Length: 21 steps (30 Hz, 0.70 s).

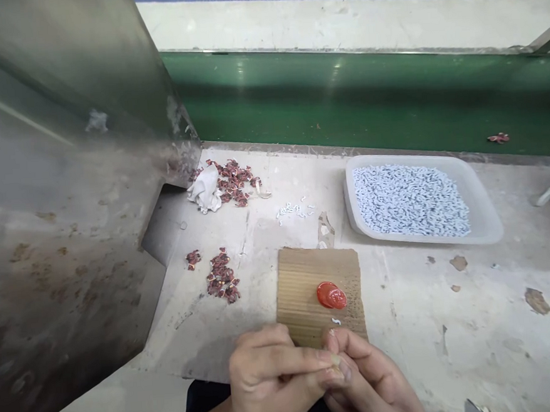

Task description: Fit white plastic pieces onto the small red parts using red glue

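Observation:
My left hand (272, 379) and my right hand (374, 375) meet at the table's near edge, fingertips pinched together around something tiny that I cannot make out. Just beyond them lies a piece of corrugated cardboard (303, 282) with a small red blob (331, 295) and a tiny white piece (336, 320) on it. Small dark red pieces (222, 279) lie in a pile to the left of the cardboard.
A clear plastic tray (486, 229) filled with several small white pieces stands at the right. A crumpled white cloth (205, 189) and more red pieces (235, 180) lie farther back. A steel machine housing (66, 183) fills the left. A green conveyor belt (366, 99) runs behind the table.

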Each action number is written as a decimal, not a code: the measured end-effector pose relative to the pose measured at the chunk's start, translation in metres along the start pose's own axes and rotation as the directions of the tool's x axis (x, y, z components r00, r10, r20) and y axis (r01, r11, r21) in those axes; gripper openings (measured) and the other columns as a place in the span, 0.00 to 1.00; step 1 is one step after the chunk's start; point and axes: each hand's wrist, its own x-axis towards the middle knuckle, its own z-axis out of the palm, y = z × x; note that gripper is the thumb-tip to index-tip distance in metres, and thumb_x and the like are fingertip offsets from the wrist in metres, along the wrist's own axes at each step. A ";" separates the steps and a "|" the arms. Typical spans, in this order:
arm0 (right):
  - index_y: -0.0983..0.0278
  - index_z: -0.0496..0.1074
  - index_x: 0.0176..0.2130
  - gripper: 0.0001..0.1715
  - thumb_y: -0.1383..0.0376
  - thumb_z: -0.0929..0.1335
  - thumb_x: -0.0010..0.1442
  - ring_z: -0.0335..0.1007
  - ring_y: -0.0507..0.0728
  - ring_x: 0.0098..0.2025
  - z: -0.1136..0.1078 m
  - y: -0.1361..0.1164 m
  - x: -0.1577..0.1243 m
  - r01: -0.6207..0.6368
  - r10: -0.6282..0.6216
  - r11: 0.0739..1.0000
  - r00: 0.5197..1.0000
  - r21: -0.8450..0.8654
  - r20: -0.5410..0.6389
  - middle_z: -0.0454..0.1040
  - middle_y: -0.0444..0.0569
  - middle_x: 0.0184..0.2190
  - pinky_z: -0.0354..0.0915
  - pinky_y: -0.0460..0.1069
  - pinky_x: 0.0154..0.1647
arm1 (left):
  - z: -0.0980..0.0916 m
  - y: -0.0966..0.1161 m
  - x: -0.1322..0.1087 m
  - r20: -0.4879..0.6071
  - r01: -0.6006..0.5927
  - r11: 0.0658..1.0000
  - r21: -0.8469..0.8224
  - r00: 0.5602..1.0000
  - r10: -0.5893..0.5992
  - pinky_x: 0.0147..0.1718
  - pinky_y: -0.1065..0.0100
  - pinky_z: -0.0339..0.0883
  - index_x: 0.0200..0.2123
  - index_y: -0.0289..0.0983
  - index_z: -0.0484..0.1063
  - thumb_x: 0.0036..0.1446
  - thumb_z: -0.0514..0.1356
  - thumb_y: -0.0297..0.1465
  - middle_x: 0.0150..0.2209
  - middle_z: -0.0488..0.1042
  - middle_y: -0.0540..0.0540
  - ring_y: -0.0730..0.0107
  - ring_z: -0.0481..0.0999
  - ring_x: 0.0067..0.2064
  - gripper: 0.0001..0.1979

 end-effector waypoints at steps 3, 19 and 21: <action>0.62 0.72 0.41 0.15 0.58 0.62 0.78 0.64 0.49 0.25 -0.031 0.001 0.013 0.173 -0.198 0.934 0.979 -0.314 -0.051 0.68 0.44 0.27 0.61 0.42 0.27 | -0.021 0.009 0.003 0.010 0.135 0.983 0.126 0.990 -0.138 0.24 0.71 0.70 0.49 0.44 0.83 0.71 0.63 0.40 0.26 0.77 0.50 0.72 0.72 0.24 0.11; 0.65 0.69 0.45 0.23 0.65 0.51 0.81 0.63 0.50 0.17 -0.080 -0.030 0.060 0.612 -0.453 0.027 0.712 -0.790 0.536 0.63 0.43 0.27 0.54 0.47 0.17 | -0.067 0.015 0.020 -0.022 0.436 0.889 0.137 0.899 -0.437 0.36 0.76 0.83 0.40 0.47 0.89 0.50 0.74 0.20 0.33 0.88 0.52 0.70 0.88 0.34 0.18; 0.64 0.69 0.46 0.19 0.62 0.54 0.81 0.65 0.50 0.18 -0.087 -0.025 0.055 0.578 -0.466 0.065 0.739 -0.813 0.487 0.66 0.45 0.29 0.54 0.48 0.17 | -0.064 0.018 0.021 -0.028 0.476 0.878 0.055 0.879 -0.475 0.35 0.77 0.83 0.41 0.47 0.88 0.48 0.75 0.19 0.31 0.88 0.53 0.71 0.88 0.31 0.20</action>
